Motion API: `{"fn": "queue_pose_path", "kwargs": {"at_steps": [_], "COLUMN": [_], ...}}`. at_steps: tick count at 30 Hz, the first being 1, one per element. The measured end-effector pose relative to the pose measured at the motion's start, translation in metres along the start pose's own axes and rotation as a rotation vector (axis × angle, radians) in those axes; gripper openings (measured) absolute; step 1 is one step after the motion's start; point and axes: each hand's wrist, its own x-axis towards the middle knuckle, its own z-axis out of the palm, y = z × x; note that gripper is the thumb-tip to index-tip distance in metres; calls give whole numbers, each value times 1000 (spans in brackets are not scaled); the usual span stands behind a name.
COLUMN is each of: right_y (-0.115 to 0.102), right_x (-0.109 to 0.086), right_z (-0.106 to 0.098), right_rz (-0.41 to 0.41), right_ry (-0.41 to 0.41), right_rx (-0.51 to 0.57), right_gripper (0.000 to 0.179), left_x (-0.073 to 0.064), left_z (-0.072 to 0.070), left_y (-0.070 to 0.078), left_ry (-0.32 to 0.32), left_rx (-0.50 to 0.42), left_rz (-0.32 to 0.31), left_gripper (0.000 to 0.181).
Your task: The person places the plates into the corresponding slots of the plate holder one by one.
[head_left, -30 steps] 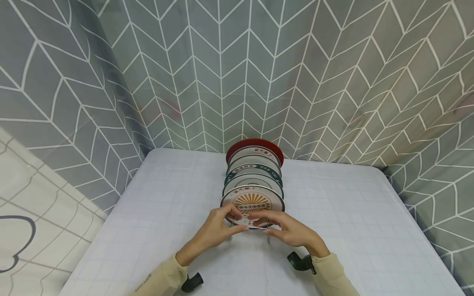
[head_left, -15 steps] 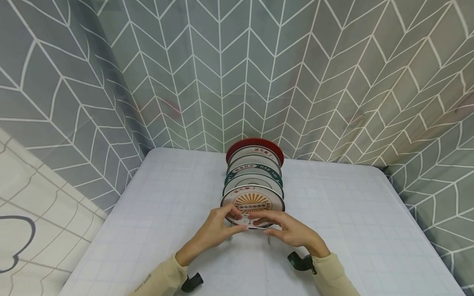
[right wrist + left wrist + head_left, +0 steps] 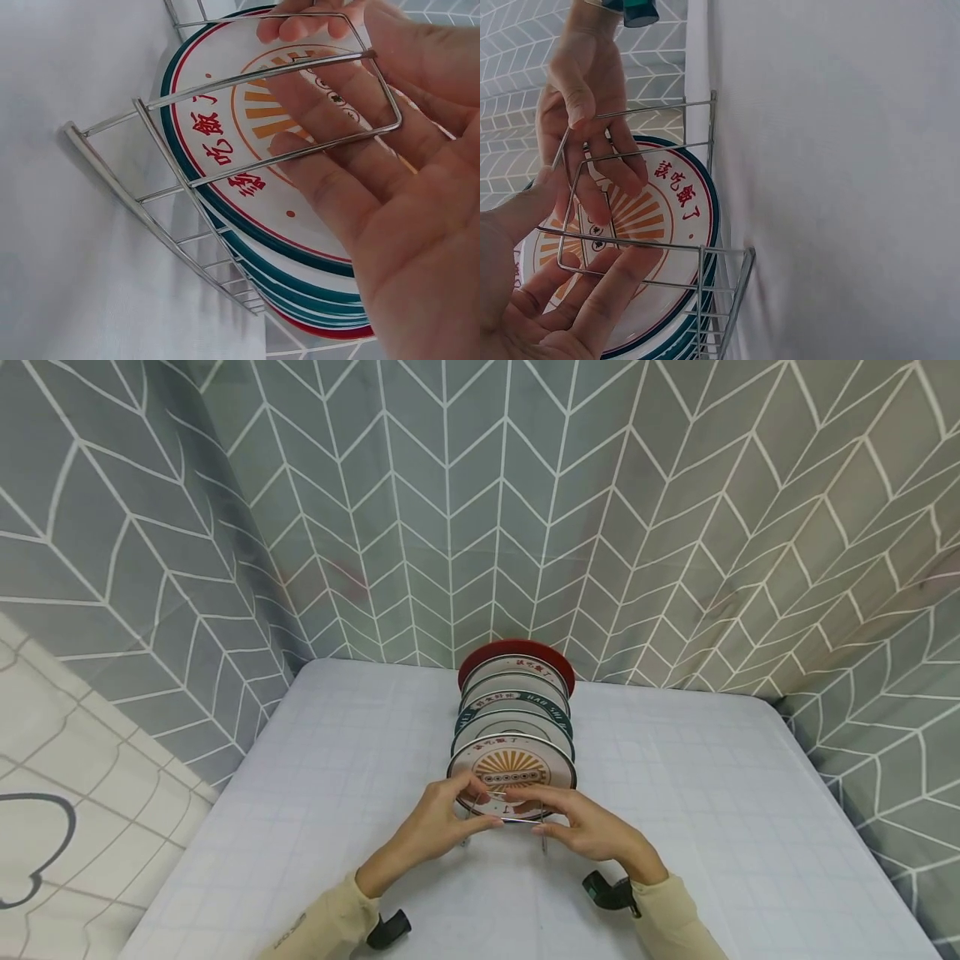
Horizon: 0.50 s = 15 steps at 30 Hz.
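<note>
A metal wire dish rack (image 3: 225, 84) holds a row of plates standing on edge. The front plate (image 3: 510, 758) is white with an orange sunburst, red characters and a dark rim. My left hand (image 3: 441, 820) grips the rack's front wire loops from the left, thumb on the near wire and fingers behind. Facing it, my right hand (image 3: 588, 821) holds the same loops from the right, its fingers (image 3: 330, 176) spread behind the wires, before the front plate. The thumbs are a short gap apart along the near wire.
Behind the front plate stand several more, one with a dark green lettered band (image 3: 551, 710), and a red plate (image 3: 517, 646) is rearmost. The white-covered table (image 3: 712, 793) spreads to both sides. A patterned grey curtain (image 3: 480, 510) hangs close behind its far edge.
</note>
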Motion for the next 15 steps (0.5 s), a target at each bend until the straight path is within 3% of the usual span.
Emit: {"fn": "queue_pose_path", "kwargs": {"at_steps": [6, 9, 15], "right_y": [-6, -8, -9], "right_x": [-6, -14, -43], "right_z": [6, 10, 5], "right_rz": [37, 44, 3], "right_ry": [129, 196, 340], "right_rx": [-238, -295, -300], "right_gripper": [57, 53, 36], "left_x": [-1, -6, -20], "left_z": [-2, -10, -40], "left_y": [1, 4, 4], "left_ry": [14, 39, 222], "left_rx": [133, 215, 344], "left_rz": [75, 99, 132], "left_gripper": [42, 43, 26]}}
